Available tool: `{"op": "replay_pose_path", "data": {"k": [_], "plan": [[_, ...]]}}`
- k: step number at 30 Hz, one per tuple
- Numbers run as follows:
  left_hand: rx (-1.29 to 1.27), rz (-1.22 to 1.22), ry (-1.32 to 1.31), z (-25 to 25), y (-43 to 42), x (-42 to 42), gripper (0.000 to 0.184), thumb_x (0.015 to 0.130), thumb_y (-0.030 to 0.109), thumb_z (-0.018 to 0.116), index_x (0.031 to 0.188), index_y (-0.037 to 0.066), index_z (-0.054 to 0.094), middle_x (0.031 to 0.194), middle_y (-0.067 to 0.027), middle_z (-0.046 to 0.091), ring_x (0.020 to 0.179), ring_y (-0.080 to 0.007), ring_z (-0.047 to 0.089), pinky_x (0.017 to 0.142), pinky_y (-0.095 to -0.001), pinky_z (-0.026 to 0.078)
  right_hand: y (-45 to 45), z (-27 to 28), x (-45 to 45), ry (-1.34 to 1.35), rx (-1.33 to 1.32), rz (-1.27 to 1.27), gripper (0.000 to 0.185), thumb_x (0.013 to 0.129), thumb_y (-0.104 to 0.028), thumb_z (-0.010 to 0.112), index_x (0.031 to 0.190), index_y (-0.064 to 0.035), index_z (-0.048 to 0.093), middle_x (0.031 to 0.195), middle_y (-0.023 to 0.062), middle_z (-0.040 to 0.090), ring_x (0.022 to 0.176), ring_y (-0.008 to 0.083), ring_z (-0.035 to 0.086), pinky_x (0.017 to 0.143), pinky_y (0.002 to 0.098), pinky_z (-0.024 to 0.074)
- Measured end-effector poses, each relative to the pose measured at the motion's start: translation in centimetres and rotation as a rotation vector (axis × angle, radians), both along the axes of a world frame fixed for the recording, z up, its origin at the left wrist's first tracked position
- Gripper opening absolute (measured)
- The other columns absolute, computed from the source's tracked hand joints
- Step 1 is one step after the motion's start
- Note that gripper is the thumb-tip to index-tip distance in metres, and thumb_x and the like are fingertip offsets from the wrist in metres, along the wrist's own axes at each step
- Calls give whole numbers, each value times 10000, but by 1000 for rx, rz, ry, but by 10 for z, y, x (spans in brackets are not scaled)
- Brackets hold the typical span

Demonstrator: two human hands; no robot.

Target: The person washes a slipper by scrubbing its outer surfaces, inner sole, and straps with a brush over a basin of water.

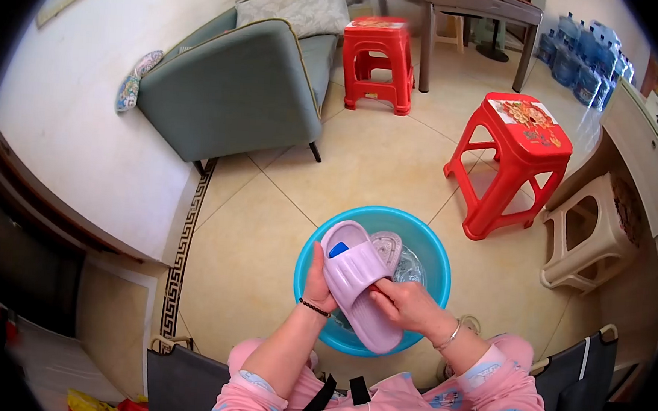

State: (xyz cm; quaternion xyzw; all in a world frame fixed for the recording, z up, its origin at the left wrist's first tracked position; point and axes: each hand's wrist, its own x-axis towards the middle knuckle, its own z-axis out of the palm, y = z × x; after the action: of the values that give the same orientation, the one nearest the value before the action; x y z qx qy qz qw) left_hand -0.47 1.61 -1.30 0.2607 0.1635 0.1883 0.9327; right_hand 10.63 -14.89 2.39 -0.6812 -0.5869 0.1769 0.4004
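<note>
A lilac slipper [357, 257] is held tilted over a turquoise basin [440, 266]. My left hand [317, 284] grips the slipper along its left side, near the strap. My right hand [411, 307] is closed, with its fingers reaching in under the strap from the heel side. Past the strap, in the toe opening, a small blue object [338, 249] shows; its other end is hidden under the strap, so I cannot tell its kind. Another pale slipper [387, 248] rests in the basin, where clear water [412, 268] glints.
A red stool [517, 142] stands ahead to the right, another red stool [377, 65] farther back. A grey-green sofa [238, 87] is at the left, a beige stool [591, 229] at the right beneath a desk. Water jugs [583, 59] stand at the far right.
</note>
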Motion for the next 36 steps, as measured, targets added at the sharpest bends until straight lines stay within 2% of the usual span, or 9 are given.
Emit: {"op": "replay_pose_path", "data": {"k": [5,9,15,17,23,27,30,33,36], "plan": [[-8,34,-46,1,-3,5,730,879,637,463,1316,53,455,1266,-142,554,1151,-283,550,989,-426,447,1,-15,-16,103,94,-143,205,864,-66,549,1059,-8,574,887,237,617,805,399,617,689,434,508],[-43,32,-71,7,-16,6,671,913,582,456,1324,52,443,1269,-134,553,1154,-281,546,1001,-430,436,10,-38,-25,81,156,-309,225,863,-80,535,1081,-32,559,813,224,611,735,411,606,648,480,497],[4,45,-23,7,-21,4,668,917,579,451,1328,51,440,1263,-123,557,1143,-270,556,988,-410,449,19,-31,-29,385,202,-347,150,849,-64,525,941,12,616,830,272,621,765,421,620,677,453,507],[24,49,10,10,-18,4,674,916,586,447,1325,51,443,1261,-127,558,1139,-269,558,983,-411,453,18,-27,-20,434,76,-286,162,855,-90,541,939,20,625,845,272,624,765,424,626,676,436,513],[-65,-29,-53,-7,2,0,697,906,611,437,1311,45,454,1263,-145,555,1140,-283,557,981,-427,454,11,-11,-9,293,129,-15,186,874,-122,556,1000,-18,646,853,244,637,733,413,630,634,415,521],[-92,14,-132,1,-3,2,699,902,609,444,1309,41,456,1276,-152,546,1165,-300,538,1006,-444,431,9,-8,-11,285,66,-28,166,873,-117,555,975,-13,634,838,238,634,734,410,625,630,436,516],[-92,-37,-143,2,-6,5,687,909,590,451,1329,46,440,1298,-151,530,1187,-302,521,1019,-449,416,10,-27,-30,97,132,-215,134,853,-96,557,927,3,609,795,228,625,722,418,615,622,472,502],[-57,39,-67,11,-26,8,683,916,577,450,1349,50,419,1314,-140,517,1199,-292,513,1021,-439,414,15,-37,-32,156,194,-436,120,820,-45,535,901,5,609,783,234,622,733,434,612,629,494,494],[62,75,-19,12,-31,8,661,934,576,409,1346,60,432,1318,-125,520,1199,-283,515,1033,-433,403,15,-33,-37,273,182,-415,193,841,-15,495,981,23,621,862,258,641,797,432,631,678,437,515]]}}
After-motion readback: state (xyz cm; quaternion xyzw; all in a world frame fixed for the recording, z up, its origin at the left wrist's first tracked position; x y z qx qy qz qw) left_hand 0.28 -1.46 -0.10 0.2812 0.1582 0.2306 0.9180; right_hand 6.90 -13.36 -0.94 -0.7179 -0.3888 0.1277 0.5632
